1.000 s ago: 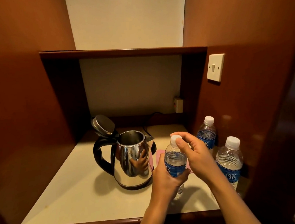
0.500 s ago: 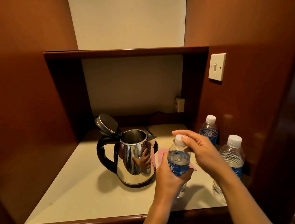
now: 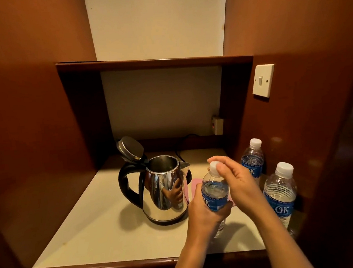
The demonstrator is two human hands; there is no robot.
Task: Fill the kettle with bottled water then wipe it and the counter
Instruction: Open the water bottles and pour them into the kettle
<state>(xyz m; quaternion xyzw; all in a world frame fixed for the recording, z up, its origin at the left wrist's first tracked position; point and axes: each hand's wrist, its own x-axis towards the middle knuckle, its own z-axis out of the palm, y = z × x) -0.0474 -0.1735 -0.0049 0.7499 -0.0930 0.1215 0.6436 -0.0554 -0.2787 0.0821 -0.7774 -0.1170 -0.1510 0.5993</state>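
Head view: left hand [image 3: 201, 213] grips bottle [image 3: 215, 196]; right hand [image 3: 237, 182] pinches cap [image 3: 213, 167]. Recommend steadying the bottle upright while twisting, avoiding squeeze spills.

Open steel kettle [image 3: 165, 195] beside capped bottle [image 3: 215, 196].

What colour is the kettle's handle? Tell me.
Black, on the kettle handle, clearest in the head view.
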